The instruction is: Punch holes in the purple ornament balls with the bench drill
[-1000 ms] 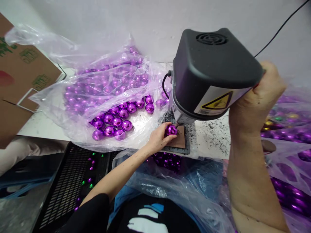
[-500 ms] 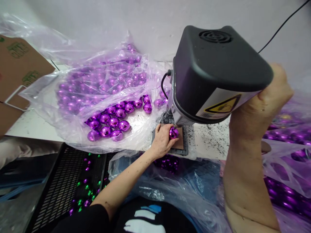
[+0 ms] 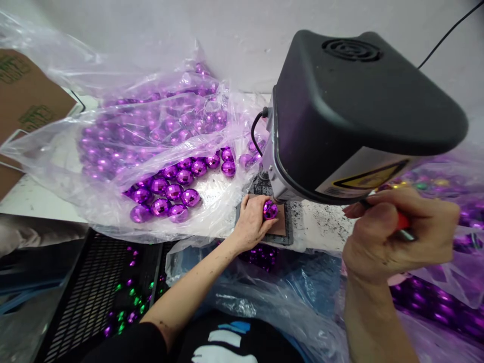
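Note:
My left hand (image 3: 251,222) is closed around a shiny purple faceted ball (image 3: 269,209), thumb and fingers on its sides. The ball sits on a brown pad (image 3: 279,228) on the dark base of a black bench drill press (image 3: 340,111). My right hand (image 3: 404,237) is wrapped round a lever handle (image 3: 403,221), of which a red part and a metal end show, to the right of the machine's housing. The drill tip is hidden behind the housing.
A clear plastic bag (image 3: 151,116) with many purple balls spreads left of the press. A cardboard box (image 3: 26,106) stands far left. Below are a black crate (image 3: 86,277) with small green and purple pieces, and plastic sheeting (image 3: 264,292). Dark shavings litter the white table (image 3: 321,227).
My right hand has come down and toward me, out from behind the housing, with the handle in it. My left hand still keeps the ball on the pad.

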`<control>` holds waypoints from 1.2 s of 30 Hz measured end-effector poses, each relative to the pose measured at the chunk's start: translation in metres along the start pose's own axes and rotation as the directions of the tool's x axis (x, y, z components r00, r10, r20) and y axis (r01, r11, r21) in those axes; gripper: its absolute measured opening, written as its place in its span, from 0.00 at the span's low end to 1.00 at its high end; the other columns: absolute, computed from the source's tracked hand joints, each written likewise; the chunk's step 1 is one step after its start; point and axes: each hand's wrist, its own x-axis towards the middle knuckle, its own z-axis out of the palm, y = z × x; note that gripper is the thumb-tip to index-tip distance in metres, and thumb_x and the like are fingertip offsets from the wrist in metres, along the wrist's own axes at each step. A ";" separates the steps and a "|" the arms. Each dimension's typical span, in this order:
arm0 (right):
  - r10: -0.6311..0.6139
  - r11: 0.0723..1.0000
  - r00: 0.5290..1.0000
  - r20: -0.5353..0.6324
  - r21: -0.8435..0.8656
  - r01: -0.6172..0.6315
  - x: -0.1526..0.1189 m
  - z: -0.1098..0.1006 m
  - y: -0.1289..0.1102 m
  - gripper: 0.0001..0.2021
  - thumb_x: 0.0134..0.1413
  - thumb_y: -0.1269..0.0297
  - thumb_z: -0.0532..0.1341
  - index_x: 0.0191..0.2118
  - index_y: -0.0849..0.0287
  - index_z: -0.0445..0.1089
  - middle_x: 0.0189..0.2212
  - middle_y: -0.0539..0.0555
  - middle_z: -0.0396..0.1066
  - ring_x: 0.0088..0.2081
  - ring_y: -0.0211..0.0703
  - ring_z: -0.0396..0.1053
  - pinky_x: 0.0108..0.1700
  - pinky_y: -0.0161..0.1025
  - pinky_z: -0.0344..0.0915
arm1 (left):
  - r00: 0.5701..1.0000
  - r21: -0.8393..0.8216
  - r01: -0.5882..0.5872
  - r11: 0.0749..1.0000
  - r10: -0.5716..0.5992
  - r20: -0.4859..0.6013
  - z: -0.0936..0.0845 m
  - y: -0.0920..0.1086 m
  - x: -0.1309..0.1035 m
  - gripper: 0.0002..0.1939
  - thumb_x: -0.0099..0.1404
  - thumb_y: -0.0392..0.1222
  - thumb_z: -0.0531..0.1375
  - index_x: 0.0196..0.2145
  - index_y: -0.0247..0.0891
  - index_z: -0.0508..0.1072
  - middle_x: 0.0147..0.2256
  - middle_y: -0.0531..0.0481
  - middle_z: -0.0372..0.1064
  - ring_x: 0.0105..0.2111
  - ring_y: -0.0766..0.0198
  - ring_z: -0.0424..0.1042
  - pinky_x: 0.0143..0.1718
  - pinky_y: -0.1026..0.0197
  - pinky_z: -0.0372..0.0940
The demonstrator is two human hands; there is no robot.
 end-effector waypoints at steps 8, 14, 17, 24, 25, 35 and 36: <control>-0.028 0.997 0.996 0.080 0.067 0.022 -0.014 -0.001 -0.003 0.01 0.49 0.71 0.60 0.30 0.62 0.68 0.18 0.46 0.62 0.18 0.31 0.62 0.20 0.31 0.55 | 1.000 -0.002 -0.003 1.000 0.003 0.001 0.001 -0.001 0.000 0.23 0.70 0.48 0.57 0.58 0.39 0.58 0.54 0.40 0.66 0.57 0.52 0.64 0.68 0.42 0.45; 0.022 0.999 0.994 0.103 -0.035 -0.018 -0.025 -0.004 -0.002 0.04 0.55 0.69 0.58 0.32 0.57 0.70 0.20 0.48 0.62 0.23 0.32 0.63 0.25 0.33 0.57 | 1.000 0.016 -0.003 1.000 0.003 -0.015 0.002 -0.002 -0.001 0.22 0.70 0.48 0.57 0.57 0.38 0.59 0.53 0.39 0.67 0.56 0.51 0.65 0.67 0.41 0.47; -0.003 1.000 0.996 0.089 -0.024 0.005 -0.030 -0.004 0.000 0.06 0.55 0.68 0.58 0.38 0.54 0.71 0.21 0.47 0.62 0.24 0.33 0.63 0.25 0.33 0.58 | 1.000 0.020 0.001 1.000 -0.001 -0.018 0.001 0.000 -0.001 0.22 0.70 0.49 0.57 0.57 0.38 0.60 0.52 0.39 0.67 0.55 0.51 0.65 0.66 0.41 0.48; 0.004 0.999 0.999 0.051 0.038 -0.006 -0.034 0.006 -0.001 0.07 0.55 0.69 0.57 0.28 0.60 0.69 0.18 0.48 0.60 0.23 0.31 0.62 0.24 0.30 0.56 | 1.000 0.027 0.022 0.999 -0.022 -0.006 -0.001 0.002 0.000 0.23 0.70 0.49 0.58 0.58 0.38 0.59 0.53 0.39 0.66 0.56 0.50 0.64 0.65 0.42 0.50; 0.000 0.998 0.999 0.034 0.056 -0.002 -0.035 0.008 -0.001 0.06 0.55 0.69 0.57 0.29 0.60 0.69 0.18 0.47 0.60 0.23 0.30 0.62 0.24 0.31 0.58 | 1.000 0.028 0.028 0.999 -0.028 -0.005 -0.001 0.002 0.000 0.23 0.70 0.49 0.58 0.58 0.39 0.60 0.53 0.39 0.66 0.56 0.50 0.64 0.65 0.43 0.51; 0.074 0.986 0.997 -0.018 0.148 -0.071 -0.047 0.015 0.004 0.05 0.56 0.67 0.58 0.32 0.58 0.70 0.20 0.48 0.61 0.22 0.32 0.62 0.25 0.34 0.64 | 0.998 -0.034 0.055 0.998 -0.055 -0.018 -0.002 0.003 0.002 0.21 0.68 0.50 0.60 0.54 0.39 0.63 0.49 0.41 0.68 0.53 0.50 0.66 0.63 0.43 0.53; 0.085 0.987 0.996 0.000 0.138 -0.084 -0.052 0.015 0.006 0.06 0.56 0.67 0.57 0.31 0.58 0.70 0.20 0.48 0.61 0.23 0.33 0.63 0.26 0.35 0.65 | 0.999 -0.035 0.049 0.998 -0.049 -0.018 -0.002 0.003 0.002 0.21 0.68 0.50 0.60 0.54 0.39 0.63 0.49 0.41 0.68 0.53 0.50 0.66 0.64 0.43 0.52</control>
